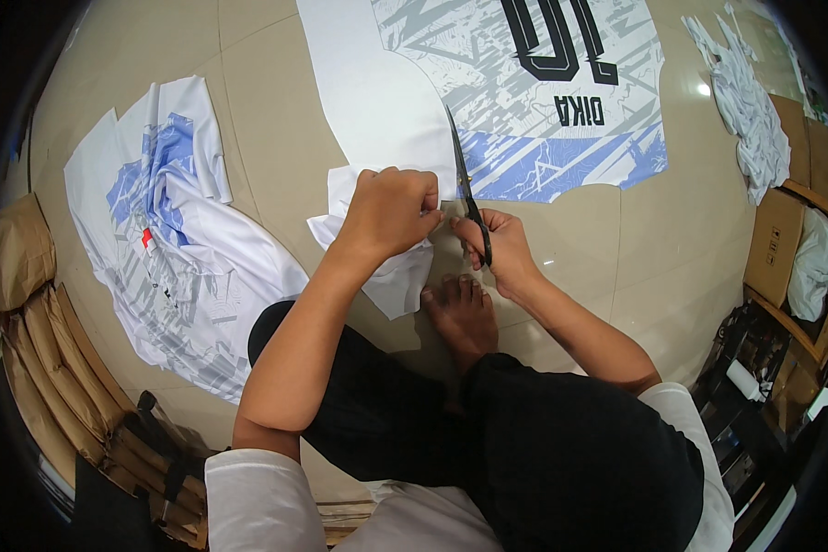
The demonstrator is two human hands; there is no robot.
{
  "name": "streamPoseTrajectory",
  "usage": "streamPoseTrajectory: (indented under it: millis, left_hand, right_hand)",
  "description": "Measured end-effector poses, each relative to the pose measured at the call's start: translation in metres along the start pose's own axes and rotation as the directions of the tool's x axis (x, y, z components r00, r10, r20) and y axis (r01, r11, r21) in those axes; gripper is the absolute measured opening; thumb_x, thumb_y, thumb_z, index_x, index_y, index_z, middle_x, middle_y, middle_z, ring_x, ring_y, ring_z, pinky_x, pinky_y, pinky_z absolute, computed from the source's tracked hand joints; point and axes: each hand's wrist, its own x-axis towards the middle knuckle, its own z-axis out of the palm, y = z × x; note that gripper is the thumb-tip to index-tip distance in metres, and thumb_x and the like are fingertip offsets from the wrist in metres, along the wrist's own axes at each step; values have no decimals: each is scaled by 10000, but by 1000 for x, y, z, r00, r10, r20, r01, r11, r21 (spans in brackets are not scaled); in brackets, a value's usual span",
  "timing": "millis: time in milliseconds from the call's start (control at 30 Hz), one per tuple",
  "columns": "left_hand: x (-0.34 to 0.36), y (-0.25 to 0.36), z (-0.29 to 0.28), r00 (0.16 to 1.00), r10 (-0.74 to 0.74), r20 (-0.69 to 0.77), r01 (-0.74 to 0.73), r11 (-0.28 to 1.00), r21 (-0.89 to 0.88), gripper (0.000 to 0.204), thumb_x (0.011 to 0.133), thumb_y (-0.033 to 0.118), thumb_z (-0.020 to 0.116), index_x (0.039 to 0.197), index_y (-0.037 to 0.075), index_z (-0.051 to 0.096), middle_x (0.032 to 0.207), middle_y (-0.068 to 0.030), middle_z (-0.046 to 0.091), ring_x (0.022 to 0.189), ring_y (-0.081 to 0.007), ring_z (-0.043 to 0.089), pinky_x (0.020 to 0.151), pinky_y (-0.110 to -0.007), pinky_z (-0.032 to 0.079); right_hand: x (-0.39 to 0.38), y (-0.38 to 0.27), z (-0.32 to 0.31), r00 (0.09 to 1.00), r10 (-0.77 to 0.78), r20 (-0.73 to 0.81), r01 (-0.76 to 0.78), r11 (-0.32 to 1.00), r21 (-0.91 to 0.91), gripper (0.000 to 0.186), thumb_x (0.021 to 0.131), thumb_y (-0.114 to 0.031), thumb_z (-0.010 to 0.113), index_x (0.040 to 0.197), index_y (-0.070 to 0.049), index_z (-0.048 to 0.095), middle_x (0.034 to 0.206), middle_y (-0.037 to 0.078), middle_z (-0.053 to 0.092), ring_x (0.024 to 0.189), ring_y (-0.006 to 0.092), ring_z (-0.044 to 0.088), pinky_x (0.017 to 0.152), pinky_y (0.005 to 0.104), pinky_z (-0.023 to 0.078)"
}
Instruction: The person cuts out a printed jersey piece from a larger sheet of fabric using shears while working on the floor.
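My left hand (388, 212) is closed on the white margin of a large printed fabric sheet (488, 87), pinching it near the sheet's lower edge. My right hand (506, 247) grips a pair of black-handled scissors (461, 156). Its blades point away from me, along the line between the plain white margin and the grey-and-blue patterned panel. Black lettering and a large black number stand upside down on that panel. Below my left hand, a loose white flap of the cloth (397, 283) hangs toward my bare foot (462, 317).
A crumpled heap of white, grey and blue printed cloth (170, 212) lies on the tiled floor (561, 267) at left. White fabric scraps (750, 129) lie at the far right, near a cardboard box (771, 241). Brown wrapped bundles (60, 368) line the left side.
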Motion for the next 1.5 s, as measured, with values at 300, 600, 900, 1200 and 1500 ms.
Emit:
streamPoseTrajectory:
  millis: [300,600,900,1200,1500]
  left_hand:
    - [0,1,0,1000,-13,4,13,1000,1,192,811,195,852,807,85,695,811,-84,761,808,-339,736,737,-463,558]
    - [0,-1,2,1000,-9,-10,9,1000,-11,182,812,186,846,805,84,696,801,-85,757,798,-332,743,732,-459,555]
    - [-1,1,3,999,-31,-5,31,1000,0,160,822,185,829,820,95,697,809,-69,754,827,-321,740,769,-469,526]
    - [0,0,4,999,-42,8,42,999,0,138,814,173,823,827,103,704,806,-61,754,825,-318,742,779,-468,525]
    - [0,-2,5,1000,-25,-3,25,1000,-8,153,810,174,830,817,96,698,798,-68,752,814,-319,747,756,-469,535]
  right_hand:
    - [0,-5,-4,1000,17,-8,-17,999,-36,273,950,-246,857,842,-60,689,651,-17,609,505,59,533,471,234,408]
    - [2,-10,-6,1000,26,-6,-26,997,-79,285,936,-229,856,837,-54,654,643,-10,595,495,63,526,453,234,402]
    - [8,-24,-6,1000,1,22,0,998,-66,298,924,-251,861,835,-57,653,630,-4,586,486,73,523,454,242,415]
    - [15,-29,-6,1000,6,23,-4,998,-65,299,915,-234,870,820,-64,643,628,-10,583,480,76,523,448,241,416]
    - [18,-30,-9,1000,-8,28,11,997,-82,309,921,-214,874,793,-69,634,625,-1,597,471,71,528,433,241,409]
